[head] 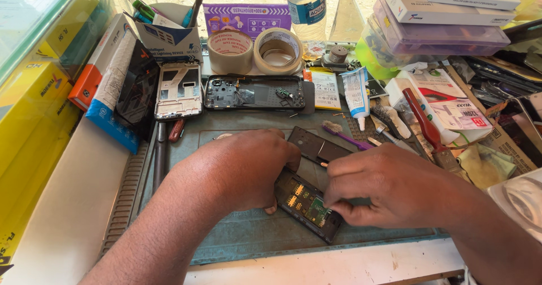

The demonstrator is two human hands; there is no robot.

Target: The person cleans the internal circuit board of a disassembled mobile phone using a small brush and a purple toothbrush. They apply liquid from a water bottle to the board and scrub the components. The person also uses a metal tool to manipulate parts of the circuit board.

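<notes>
An opened phone point(307, 205) with its circuit board showing lies on a grey-green work mat point(237, 234). My left hand point(243, 169) rests curled over the phone's left end, pressing it onto the mat. My right hand point(384, 186) pinches at the green board near the phone's lower right. A dark flat phone part point(316, 145) lies just beyond both hands.
A phone frame point(179, 90) and an open black phone body point(254, 92) lie at the mat's far edge. Two tape rolls point(254, 50), a glue tube point(355, 93), a purple brush point(345, 135), a red-handled tool point(423, 124) and stacked boxes crowd the surroundings.
</notes>
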